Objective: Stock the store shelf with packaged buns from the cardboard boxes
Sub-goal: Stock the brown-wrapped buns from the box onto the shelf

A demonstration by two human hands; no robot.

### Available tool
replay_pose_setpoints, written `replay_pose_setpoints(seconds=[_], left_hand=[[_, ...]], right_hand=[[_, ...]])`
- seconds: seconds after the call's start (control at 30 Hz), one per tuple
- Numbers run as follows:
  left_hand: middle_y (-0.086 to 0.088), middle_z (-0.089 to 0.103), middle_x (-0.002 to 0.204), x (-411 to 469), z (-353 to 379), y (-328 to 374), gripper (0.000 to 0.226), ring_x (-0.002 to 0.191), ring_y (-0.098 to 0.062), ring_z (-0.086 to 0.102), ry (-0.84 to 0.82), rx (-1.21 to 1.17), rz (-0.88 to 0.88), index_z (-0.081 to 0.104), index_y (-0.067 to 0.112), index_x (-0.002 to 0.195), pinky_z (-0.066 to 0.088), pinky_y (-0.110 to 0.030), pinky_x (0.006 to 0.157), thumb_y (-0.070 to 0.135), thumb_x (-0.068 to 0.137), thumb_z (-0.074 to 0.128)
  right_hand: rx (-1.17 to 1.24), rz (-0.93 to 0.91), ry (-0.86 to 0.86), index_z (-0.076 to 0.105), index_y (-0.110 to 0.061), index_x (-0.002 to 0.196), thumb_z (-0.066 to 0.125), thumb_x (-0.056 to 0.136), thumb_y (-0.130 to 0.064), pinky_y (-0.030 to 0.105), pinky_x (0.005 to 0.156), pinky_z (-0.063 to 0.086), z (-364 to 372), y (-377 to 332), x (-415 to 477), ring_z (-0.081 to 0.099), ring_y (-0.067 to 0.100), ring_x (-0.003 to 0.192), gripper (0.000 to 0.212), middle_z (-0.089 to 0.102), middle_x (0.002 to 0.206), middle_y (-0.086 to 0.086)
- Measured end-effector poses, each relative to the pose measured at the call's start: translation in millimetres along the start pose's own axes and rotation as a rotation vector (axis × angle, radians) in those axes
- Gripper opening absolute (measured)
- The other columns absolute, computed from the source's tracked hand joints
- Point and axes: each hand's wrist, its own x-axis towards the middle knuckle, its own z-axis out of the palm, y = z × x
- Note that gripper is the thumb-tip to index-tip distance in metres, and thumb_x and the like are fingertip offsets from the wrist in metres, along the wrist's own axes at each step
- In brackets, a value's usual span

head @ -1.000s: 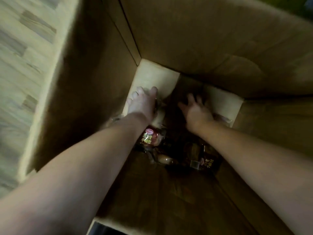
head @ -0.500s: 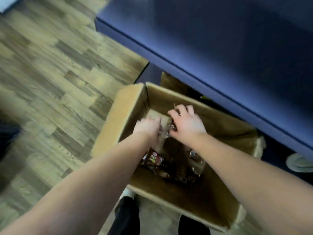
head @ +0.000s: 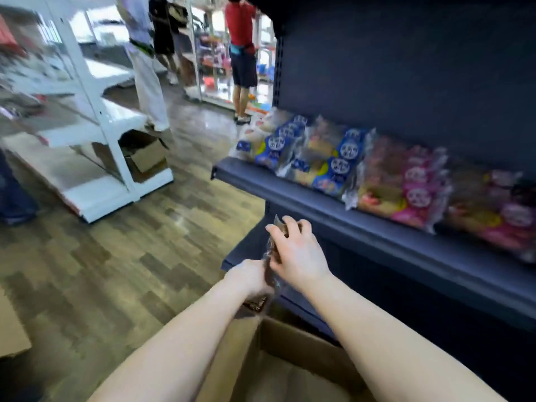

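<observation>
— Where's the bun pack?

— In the air, gripped by both hands above the open cardboard box [head: 295, 340] at the bottom of the view. It is a dark, clear-wrapped bun pack [head: 256, 303], standing on edge in front of the lower shelf, not touching it.

— How are the hands set?

— The left hand [head: 249, 277] is curled around the pack's lower part. The right hand [head: 298, 256] pinches the upper part, thumb on the near side and fingers over the top corner. The 2 hands are just beside each other.

— And the shelf itself?

— The dark blue shelf [head: 290, 195] above the hands already carries 2 kinds of stock. Blue-labelled bun packs [head: 333, 166] are at its left end, and pink-labelled bun packs [head: 412, 192] are to their right, lying in overlapping rows. The print on them is too blurred to read.

— Anything else around?

— A wood-pattern floor [head: 116, 271] runs left of the box. Across the aisle is a white shelving unit [head: 110, 169] with another cardboard box [head: 145, 161] tucked under its lower tier. Further back a person in a red top [head: 242, 30] stands facing away, with others near them.
</observation>
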Motion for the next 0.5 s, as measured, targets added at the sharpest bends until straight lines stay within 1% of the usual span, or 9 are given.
replay_pose_setpoints(seconds=[0.1,0.13,0.17,0.2,0.27,0.3,0.33,0.43,0.5], left_hand=[[-0.004,0.065,0.108,-20,-66,20,0.037,0.101,-0.026,0.061,0.116,-0.108,0.019,0.055,0.020,0.108,0.050,-0.032,0.085,0.031,0.074,0.065],[-0.004,0.064,0.108,-25,-86,27,0.036,0.101,-0.025,0.060,0.147,-0.129,0.018,0.053,0.019,0.107,0.049,-0.030,0.083,0.031,0.075,0.065],[-0.004,0.062,0.110,-29,-103,34,0.036,0.101,-0.025,0.059,0.176,-0.136,0.025,0.049,0.018,0.106,0.047,-0.029,0.081,0.031,0.076,0.065],[-0.006,0.061,0.113,-34,-119,42,0.038,0.103,-0.025,0.058,0.203,-0.136,0.035,0.045,0.017,0.106,0.045,-0.028,0.079,0.030,0.077,0.065],[-0.010,0.060,0.116,-42,-148,60,0.043,0.105,-0.027,0.057,0.255,-0.132,0.063,0.041,0.015,0.112,0.042,-0.028,0.076,0.029,0.079,0.064],[-0.011,0.060,0.116,-45,-160,70,0.047,0.104,-0.027,0.057,0.271,-0.126,0.082,0.040,0.014,0.117,0.042,-0.027,0.074,0.028,0.079,0.064],[-0.010,0.060,0.116,-47,-171,82,0.050,0.102,-0.026,0.057,0.279,-0.116,0.107,0.040,0.014,0.121,0.042,-0.026,0.072,0.028,0.080,0.063],[-0.010,0.059,0.114,-48,-191,125,0.055,0.089,-0.022,0.054,0.285,-0.071,0.181,0.039,0.012,0.127,0.041,-0.027,0.060,0.028,0.080,0.061],[-0.012,0.057,0.120,-45,-192,160,0.063,0.094,-0.023,0.055,0.291,-0.054,0.228,0.036,0.009,0.134,0.043,-0.026,0.067,0.029,0.080,0.062]], right_hand=[[-0.049,-0.001,0.035,0.049,-0.015,0.129,0.067,0.076,-0.024,0.049,0.092,0.046,-63,8,16,0.037,0.045,0.122,0.057,0.035,0.145,0.018],[-0.067,0.006,0.064,0.049,-0.015,0.129,0.066,0.078,-0.024,0.049,0.094,0.045,-80,14,19,0.034,0.045,0.124,0.055,0.032,0.148,0.017],[-0.091,0.016,0.095,0.052,-0.015,0.126,0.067,0.076,-0.023,0.049,0.091,0.047,-98,20,20,0.036,0.046,0.124,0.053,0.033,0.148,0.017],[-0.113,0.028,0.117,0.057,-0.015,0.117,0.073,0.070,-0.023,0.048,0.083,0.051,-116,26,21,0.043,0.048,0.120,0.050,0.038,0.145,0.018],[-0.181,0.036,0.144,0.064,-0.015,0.094,0.083,0.052,-0.023,0.043,0.060,0.055,-148,43,20,0.057,0.048,0.102,0.046,0.054,0.130,0.019],[-0.224,0.049,0.167,0.065,-0.016,0.087,0.084,0.046,-0.023,0.040,0.054,0.054,-163,53,17,0.061,0.046,0.095,0.046,0.058,0.125,0.018],[-0.259,0.067,0.182,0.065,-0.017,0.083,0.085,0.043,-0.023,0.039,0.051,0.054,-177,65,14,0.062,0.045,0.091,0.046,0.060,0.122,0.017],[-0.322,0.140,0.207,0.065,-0.017,0.082,0.086,0.039,-0.027,0.038,0.047,0.053,-214,103,-5,0.062,0.041,0.081,0.049,0.062,0.118,0.016],[-0.352,0.199,0.197,0.065,-0.018,0.082,0.086,0.038,-0.027,0.037,0.046,0.052,-233,129,-24,0.062,0.038,0.077,0.050,0.062,0.116,0.015]])
